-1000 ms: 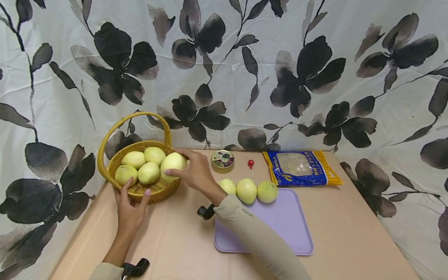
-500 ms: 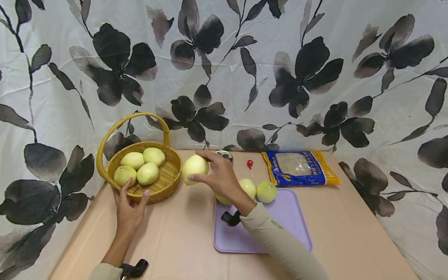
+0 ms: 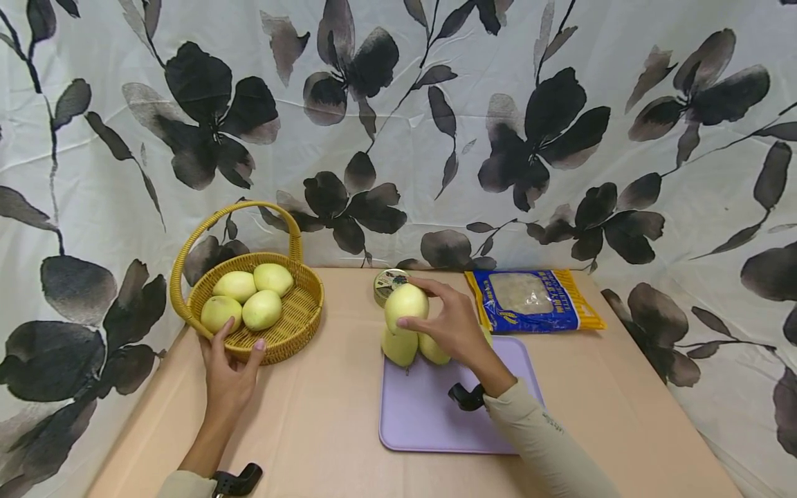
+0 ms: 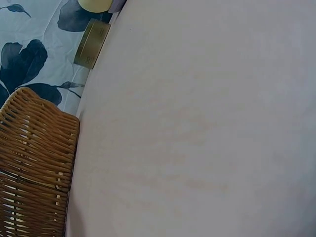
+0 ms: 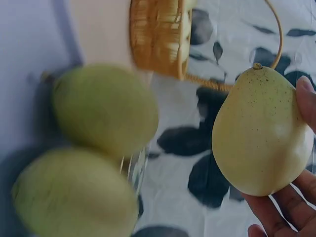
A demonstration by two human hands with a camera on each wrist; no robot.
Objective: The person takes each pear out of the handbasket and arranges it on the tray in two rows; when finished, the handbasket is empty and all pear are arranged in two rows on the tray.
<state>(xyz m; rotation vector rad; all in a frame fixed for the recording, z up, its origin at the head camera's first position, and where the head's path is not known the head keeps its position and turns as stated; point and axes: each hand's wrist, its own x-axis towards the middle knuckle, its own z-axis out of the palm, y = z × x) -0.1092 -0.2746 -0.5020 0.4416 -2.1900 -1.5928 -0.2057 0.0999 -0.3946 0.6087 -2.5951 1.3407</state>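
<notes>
My right hand [image 3: 453,324] holds a pale yellow-green pear [image 3: 407,308] between thumb and fingers, above the back edge of the lilac tray [image 3: 448,422]. In the right wrist view the held pear [image 5: 264,133] has its stem end up. Several pears [image 3: 400,348] sit along the tray's back edge, partly hidden by my hand and the held pear. On the left, my left hand [image 3: 230,373] grips the front rim of a yellow wicker basket [image 3: 305,328], fingers spread against its side. Several pears [image 3: 262,310] lie in the basket, toward its left side.
Behind the held pear stands a round gold tin [image 3: 382,285], partly covered. A blue and yellow food packet [image 3: 529,301] lies at the back right of the table [image 3: 311,429]. The basket's tall handle [image 3: 180,266] arches upward. Floral cloth [image 3: 436,138] hangs behind the table.
My right hand has carried the pear out of the basket and rightward to above the tray's back edge. The left hand stays at the basket rim.
</notes>
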